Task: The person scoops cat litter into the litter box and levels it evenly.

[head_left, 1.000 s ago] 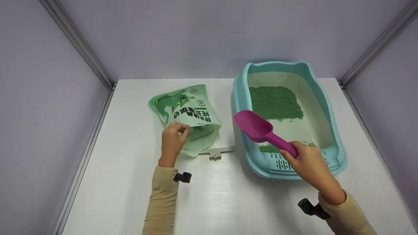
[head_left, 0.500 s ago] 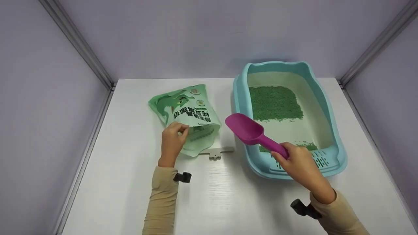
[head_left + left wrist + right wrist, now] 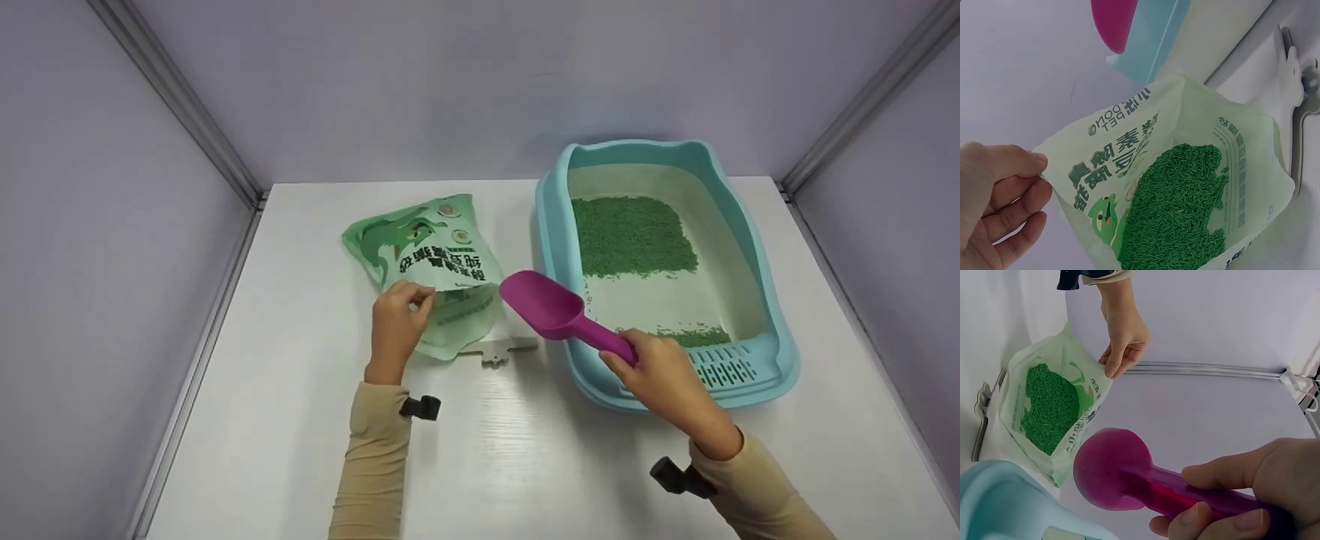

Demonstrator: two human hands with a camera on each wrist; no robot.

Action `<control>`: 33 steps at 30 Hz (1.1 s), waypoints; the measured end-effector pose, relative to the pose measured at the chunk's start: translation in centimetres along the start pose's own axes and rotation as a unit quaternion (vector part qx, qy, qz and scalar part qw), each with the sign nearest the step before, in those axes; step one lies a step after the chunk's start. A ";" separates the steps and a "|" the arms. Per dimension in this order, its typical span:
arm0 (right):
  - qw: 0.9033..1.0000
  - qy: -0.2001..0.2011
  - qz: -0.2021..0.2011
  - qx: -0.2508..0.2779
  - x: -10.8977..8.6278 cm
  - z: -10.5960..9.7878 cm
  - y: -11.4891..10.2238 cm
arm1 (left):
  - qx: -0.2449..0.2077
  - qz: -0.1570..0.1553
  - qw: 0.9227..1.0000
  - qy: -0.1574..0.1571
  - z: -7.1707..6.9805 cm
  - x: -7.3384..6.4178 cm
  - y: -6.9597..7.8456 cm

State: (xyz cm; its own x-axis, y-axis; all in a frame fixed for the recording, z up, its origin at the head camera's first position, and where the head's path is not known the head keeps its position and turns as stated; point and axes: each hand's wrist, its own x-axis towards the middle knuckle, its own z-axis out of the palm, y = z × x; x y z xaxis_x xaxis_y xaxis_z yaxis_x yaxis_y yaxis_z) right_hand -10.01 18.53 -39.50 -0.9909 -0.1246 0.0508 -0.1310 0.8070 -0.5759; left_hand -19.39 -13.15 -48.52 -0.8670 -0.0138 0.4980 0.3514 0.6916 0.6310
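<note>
My left hand (image 3: 397,322) pinches the rim of a pale green cat litter bag (image 3: 450,259) and holds its mouth wide. Inside the bag, green litter pellets (image 3: 1176,208) show in the left wrist view. My right hand (image 3: 667,375) grips the handle of a magenta scoop (image 3: 544,304), whose bowl is empty and hangs close to the bag's mouth at its right. Under the scoop's handle lies the near left side of a light blue litter box (image 3: 555,217). Green pellets (image 3: 634,236) cover the box's far part, with a thinner strip along the near end.
A grey-white clip (image 3: 495,350) lies on the white table (image 3: 480,465) just before the bag's mouth. Pale walls (image 3: 420,90) close off the back and both sides. The litter box's raised rim stands between its pellets and the bag.
My right hand has carried the empty scoop left and slightly down in the head view, from over the litter box toward the bag's mouth. The left hand and the bag stay put.
</note>
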 end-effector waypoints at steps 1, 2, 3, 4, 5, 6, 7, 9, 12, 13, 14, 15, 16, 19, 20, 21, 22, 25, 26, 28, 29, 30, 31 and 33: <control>1.000 -0.002 0.000 0.001 0.1 0.2 0.0 | 0.000 0.001 1.000 0.001 0.0 0.0 0.0; 1.000 -0.003 0.000 0.002 0.2 0.4 -0.1 | 0.000 0.002 1.000 0.003 0.0 0.0 0.0; 1.000 -0.005 -0.001 0.002 0.2 0.5 -0.2 | 0.001 0.004 1.000 0.004 0.0 0.0 -0.1; 1.000 -0.006 0.000 0.001 0.3 0.7 -0.2 | 0.001 0.007 1.000 0.004 0.0 0.0 -0.1; 1.000 -0.007 0.000 0.000 0.4 0.9 -0.3 | 0.002 0.008 1.000 0.005 0.0 0.0 0.0; 1.000 -0.008 -0.002 -0.001 0.4 1.0 -0.4 | 0.002 0.009 1.000 0.005 0.0 0.0 -0.1; 1.000 -0.009 -0.002 0.001 0.5 1.2 -0.4 | 0.003 0.009 1.000 0.006 0.0 0.0 0.0; 1.000 -0.012 -0.004 0.000 0.6 1.5 -0.5 | 0.006 0.008 1.000 0.005 0.1 0.0 0.0; 1.000 -0.013 -0.008 -0.001 0.7 2.0 -0.6 | 0.013 0.002 1.000 0.003 0.1 0.0 0.0; 1.000 -0.013 -0.009 -0.002 0.8 2.1 -0.7 | 0.015 0.000 1.000 0.002 0.1 0.0 0.0; 1.000 -0.012 -0.012 -0.004 0.8 2.3 -0.7 | 0.017 -0.002 1.000 0.001 0.1 0.0 0.0; 1.000 -0.011 -0.014 -0.007 0.8 2.4 -0.7 | 0.018 -0.004 1.000 0.000 0.1 0.0 0.0; 1.000 -0.010 -0.016 -0.009 0.8 2.5 -0.8 | 0.018 -0.003 1.000 0.001 0.1 0.0 0.0; 1.000 -0.010 -0.019 -0.010 0.9 3.0 -0.9 | 0.016 0.000 1.000 0.003 0.1 -0.1 0.0; 1.000 -0.011 -0.020 -0.009 0.9 3.2 -0.9 | 0.015 0.001 1.000 0.005 0.1 -0.1 0.0; 1.000 -0.012 -0.021 -0.008 0.9 3.4 -1.0 | 0.014 0.002 1.000 0.006 0.1 -0.1 0.0; 1.000 -0.014 -0.022 -0.007 0.9 3.6 -1.1 | 0.012 0.002 1.000 0.007 0.1 -0.1 0.0; 1.000 -0.020 -0.023 -0.006 1.0 4.2 -1.3 | 0.008 0.003 1.000 0.009 0.1 -0.1 -0.1; 0.999 -0.022 -0.024 -0.006 1.1 4.4 -1.4 | 0.007 0.003 1.000 0.009 0.1 -0.1 -0.1; 0.999 -0.025 -0.022 -0.005 1.2 4.9 -1.6 | 0.005 0.003 1.000 0.010 0.1 -0.1 -0.1; 0.999 -0.026 -0.021 -0.004 1.3 5.2 -1.7 | 0.005 0.003 1.000 0.010 0.1 -0.1 -0.1; 0.999 -0.029 -0.019 -0.002 1.3 5.4 -1.7 | 0.005 0.004 1.000 0.011 0.1 -0.1 -0.1; 0.999 -0.032 -0.017 -0.001 1.4 5.7 -1.8 | 0.005 0.004 1.000 0.011 0.1 -0.1 -0.1; 0.999 -0.037 -0.014 0.002 1.5 6.2 -1.9 | 0.005 0.004 1.000 0.013 0.2 -0.1 -0.2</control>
State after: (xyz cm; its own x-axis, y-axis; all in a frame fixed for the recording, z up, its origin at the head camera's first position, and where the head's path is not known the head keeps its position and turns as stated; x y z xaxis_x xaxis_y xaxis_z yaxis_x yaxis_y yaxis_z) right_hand -11.08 13.20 -43.40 -0.9816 -0.1906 0.0063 -0.1590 0.7999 -0.5787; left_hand -19.46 -13.16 -48.77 -0.8549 -0.0271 0.5180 0.3544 0.6988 0.6214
